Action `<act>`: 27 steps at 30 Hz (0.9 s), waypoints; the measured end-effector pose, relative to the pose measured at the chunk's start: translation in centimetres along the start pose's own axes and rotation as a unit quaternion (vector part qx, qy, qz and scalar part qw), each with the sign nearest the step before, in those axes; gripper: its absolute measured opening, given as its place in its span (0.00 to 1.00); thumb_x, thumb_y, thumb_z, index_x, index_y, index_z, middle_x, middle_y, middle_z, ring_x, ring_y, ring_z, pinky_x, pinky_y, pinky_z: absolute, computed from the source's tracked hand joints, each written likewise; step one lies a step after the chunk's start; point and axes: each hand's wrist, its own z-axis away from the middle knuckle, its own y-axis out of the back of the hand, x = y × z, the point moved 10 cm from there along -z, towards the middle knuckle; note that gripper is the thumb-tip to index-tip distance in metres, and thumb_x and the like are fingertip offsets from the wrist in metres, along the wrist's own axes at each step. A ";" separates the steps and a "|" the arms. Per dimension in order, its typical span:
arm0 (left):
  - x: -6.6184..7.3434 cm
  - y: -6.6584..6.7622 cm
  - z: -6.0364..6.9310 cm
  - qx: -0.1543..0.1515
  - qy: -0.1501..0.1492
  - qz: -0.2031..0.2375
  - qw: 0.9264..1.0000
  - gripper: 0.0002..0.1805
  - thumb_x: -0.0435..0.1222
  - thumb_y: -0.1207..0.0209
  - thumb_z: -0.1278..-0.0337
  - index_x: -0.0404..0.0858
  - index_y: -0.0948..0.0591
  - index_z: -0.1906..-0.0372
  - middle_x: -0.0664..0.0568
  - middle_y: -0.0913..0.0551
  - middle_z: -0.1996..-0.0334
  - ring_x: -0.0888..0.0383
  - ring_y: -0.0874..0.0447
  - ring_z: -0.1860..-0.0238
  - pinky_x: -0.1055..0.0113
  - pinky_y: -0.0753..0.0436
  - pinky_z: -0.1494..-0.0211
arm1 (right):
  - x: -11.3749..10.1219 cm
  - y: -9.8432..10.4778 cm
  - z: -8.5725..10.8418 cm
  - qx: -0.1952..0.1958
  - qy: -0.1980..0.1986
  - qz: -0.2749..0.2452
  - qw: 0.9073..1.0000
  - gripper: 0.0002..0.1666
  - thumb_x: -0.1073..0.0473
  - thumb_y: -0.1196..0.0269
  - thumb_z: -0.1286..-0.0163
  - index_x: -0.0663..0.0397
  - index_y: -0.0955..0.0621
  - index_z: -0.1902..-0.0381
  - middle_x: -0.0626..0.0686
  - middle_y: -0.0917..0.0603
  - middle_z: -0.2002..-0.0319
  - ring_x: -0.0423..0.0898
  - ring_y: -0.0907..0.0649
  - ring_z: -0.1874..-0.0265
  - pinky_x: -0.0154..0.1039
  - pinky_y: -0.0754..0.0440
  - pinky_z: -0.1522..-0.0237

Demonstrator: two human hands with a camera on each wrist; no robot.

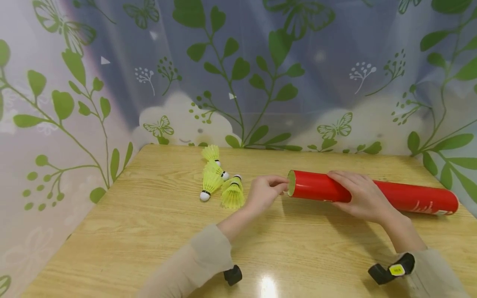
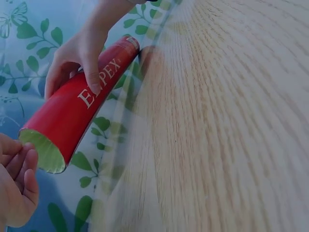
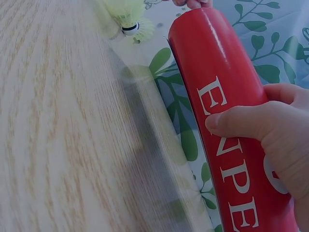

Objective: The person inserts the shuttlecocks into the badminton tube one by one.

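A red tube (image 1: 406, 198) lies at a slant on the right, its near-round mouth facing left; yellow-green shows inside the mouth. The right hand (image 1: 363, 196) grips the tube around its middle, and in the right wrist view that hand's thumb (image 3: 236, 122) lies across the white lettering on the tube (image 3: 217, 58). At the mouth is the left hand (image 1: 263, 192), its bent fingertips at the rim. The left wrist view shows the left hand (image 2: 17, 181) beside the tube's opening (image 2: 46, 152); whether it pinches anything there is unclear.
Several yellow shuttlecocks (image 1: 210, 182) with white tips lie in a group left of the left hand on the wooden table (image 1: 149, 244). Behind the table hangs a curtain (image 1: 238, 103) printed with leaves and butterflies.
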 end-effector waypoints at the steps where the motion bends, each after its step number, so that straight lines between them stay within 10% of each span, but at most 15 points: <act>1: 0.0 0.3 0.1 0.003 -0.001 -0.002 1.000 0.10 0.30 0.42 0.44 0.32 0.16 0.58 0.49 0.14 0.68 0.57 0.17 0.69 0.73 0.23 0.68 | 0.0 0.0 0.0 0.001 0.001 -0.001 1.000 0.45 0.54 0.25 0.60 0.60 0.27 0.42 0.62 0.22 0.50 0.58 0.24 0.53 0.57 0.31 0.55; 15: -2.3 7.3 2.1 0.051 0.007 -0.082 0.995 0.11 0.32 0.42 0.43 0.34 0.17 0.55 0.45 0.16 0.69 0.58 0.19 0.71 0.69 0.23 0.70 | 0.2 0.1 0.1 0.005 -0.001 0.001 1.000 0.47 0.60 0.25 0.67 0.60 0.27 0.43 0.61 0.22 0.50 0.59 0.24 0.52 0.58 0.31 0.55; 27: -3.7 10.0 3.6 0.066 0.035 -0.170 0.983 0.13 0.32 0.41 0.45 0.32 0.17 0.54 0.47 0.15 0.74 0.60 0.22 0.81 0.71 0.28 0.81 | 0.2 0.1 0.0 0.000 -0.005 0.004 1.000 0.48 0.61 0.24 0.68 0.61 0.27 0.43 0.62 0.22 0.49 0.59 0.25 0.51 0.59 0.31 0.53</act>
